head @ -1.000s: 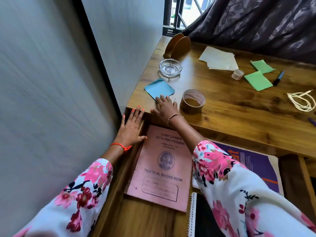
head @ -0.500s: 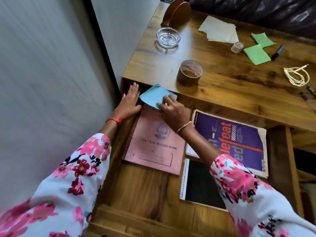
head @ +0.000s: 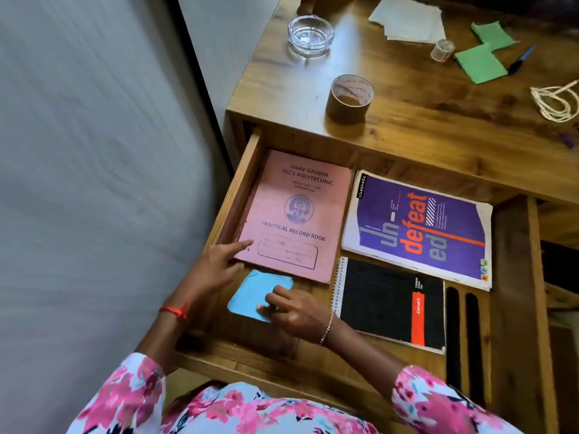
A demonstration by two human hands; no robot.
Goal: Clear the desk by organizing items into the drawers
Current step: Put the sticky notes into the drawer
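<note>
putting the blue paper in the drawer

from the head camera we look down into the open drawer [head: 241,183]. the blue paper [head: 257,292] lies on the drawer floor at the front left, just below the pink book [head: 297,214] and touching its bottom edge or very near it. the right hand [head: 294,311] has bent fingers and a thumb on the near corner of the blue paper, so we think it is grasping that corner. the left hand [head: 216,267] is released: one straight finger rests on the bottom left corner of the pink book and it holds nothing.

beside the pink book lie a purple book [head: 416,227] and, below that, a black notebook [head: 385,299].

we think the step now is to set the blue paper down flat. to do it well, we should lay it fully on the bare wood in front of the pink book and press it flat before we let go. the left finger can hold the pink book in place so it does not slide. the paper is thin and may curl or stick to the fingers, so we should lift the hand off slowly.

up on the desk [head: 438,130] a lot is left: a tape roll [head: 349,98], a glass dish [head: 310,34], white papers [head: 407,21], green papers [head: 481,62], a pen [head: 521,59] and some string [head: 554,101]. so we judge the job is only part done.
</note>
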